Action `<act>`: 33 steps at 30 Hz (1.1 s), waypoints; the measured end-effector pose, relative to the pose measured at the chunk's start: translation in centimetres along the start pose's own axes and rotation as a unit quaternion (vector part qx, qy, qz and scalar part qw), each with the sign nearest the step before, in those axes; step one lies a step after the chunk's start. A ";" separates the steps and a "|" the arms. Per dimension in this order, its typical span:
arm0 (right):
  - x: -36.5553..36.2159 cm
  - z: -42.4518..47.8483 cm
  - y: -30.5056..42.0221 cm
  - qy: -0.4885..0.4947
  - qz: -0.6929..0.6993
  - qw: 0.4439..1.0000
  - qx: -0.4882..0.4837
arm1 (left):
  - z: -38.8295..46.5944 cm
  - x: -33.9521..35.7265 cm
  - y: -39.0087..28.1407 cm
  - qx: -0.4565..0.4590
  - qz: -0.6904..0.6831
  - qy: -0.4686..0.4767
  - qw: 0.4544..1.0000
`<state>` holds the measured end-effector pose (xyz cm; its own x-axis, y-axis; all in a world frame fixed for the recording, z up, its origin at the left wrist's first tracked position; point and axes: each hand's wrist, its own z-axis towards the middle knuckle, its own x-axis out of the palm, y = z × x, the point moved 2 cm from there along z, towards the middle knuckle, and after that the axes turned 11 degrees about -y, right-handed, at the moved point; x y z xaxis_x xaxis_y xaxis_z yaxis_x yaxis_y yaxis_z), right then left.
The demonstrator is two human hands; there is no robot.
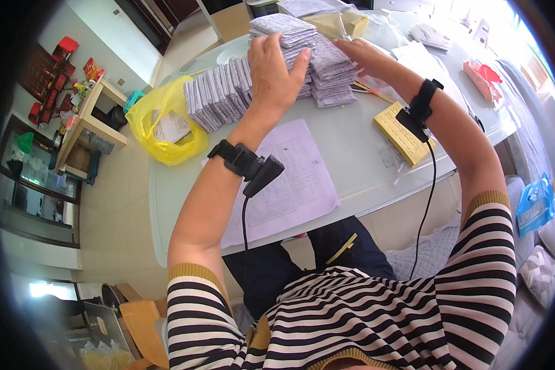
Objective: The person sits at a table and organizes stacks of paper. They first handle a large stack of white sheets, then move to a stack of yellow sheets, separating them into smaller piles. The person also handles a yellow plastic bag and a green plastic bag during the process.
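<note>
My left hand [277,76] is against the front of a tall stack of folded printed sheets [282,28], thumb and fingers spread. My right hand [367,55] is at the right side of a second stack of folded sheets [330,60], its fingers apart; whether they touch the paper is hard to tell. Left of my left hand, a row of folded sheets [219,92] stands on edge, packed closely. A large printed sheet [300,175] lies flat before me on the glass-topped table [356,162]. Each wrist wears a strapped black device with a cable.
A yellow plastic bag [166,148] with printed paper inside sits at the table's left. A yellow studded block [400,134] lies under my right forearm. Farther back are a clear plastic bag [374,27], a pink packet [483,78] and a white packet [430,37].
</note>
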<state>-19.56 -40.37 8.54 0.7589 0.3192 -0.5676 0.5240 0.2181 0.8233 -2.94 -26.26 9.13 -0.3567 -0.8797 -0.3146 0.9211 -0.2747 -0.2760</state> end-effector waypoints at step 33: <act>2.7 1.1 -4.7 0.155 0.385 0.902 0.123 | 0.1 3.3 4.1 0.090 0.064 0.141 0.984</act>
<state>-19.53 -41.54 3.14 0.8095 0.5400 0.2302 -0.0123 -0.3765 0.9263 -0.31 -30.32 7.09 -0.2416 -0.7753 -0.5835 0.9649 -0.2557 -0.0597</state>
